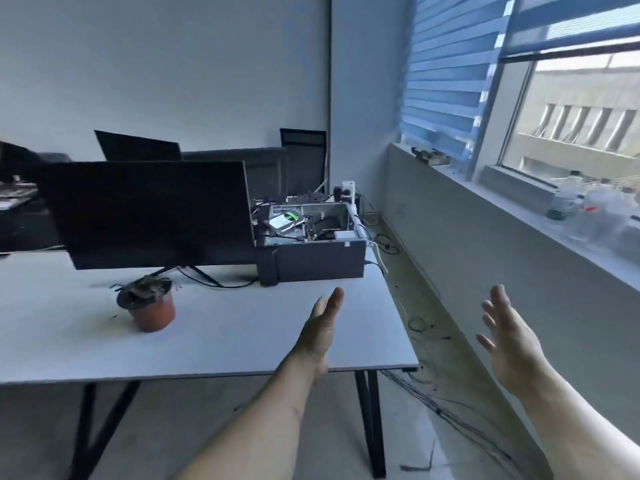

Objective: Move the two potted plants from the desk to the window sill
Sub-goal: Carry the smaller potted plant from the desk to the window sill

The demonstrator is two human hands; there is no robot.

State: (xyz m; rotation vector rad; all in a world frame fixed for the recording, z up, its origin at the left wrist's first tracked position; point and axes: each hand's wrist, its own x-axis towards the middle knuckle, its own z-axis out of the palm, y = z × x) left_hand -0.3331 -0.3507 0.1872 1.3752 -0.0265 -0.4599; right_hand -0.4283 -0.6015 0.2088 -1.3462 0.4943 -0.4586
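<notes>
Both hands reach out empty, left hand [320, 336] flat with fingers together over the desk [225, 341], right hand [509, 341] spread off its edge, one pot [149, 308] standing on the desk, sill [540, 223] clutter blurred.

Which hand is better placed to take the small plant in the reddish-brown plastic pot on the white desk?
Probably the left hand. It is open over the white desk, with the reddish-brown plastic pot to its left. The right hand, also open and empty, hangs beyond the desk edge, toward the window sill.
</notes>
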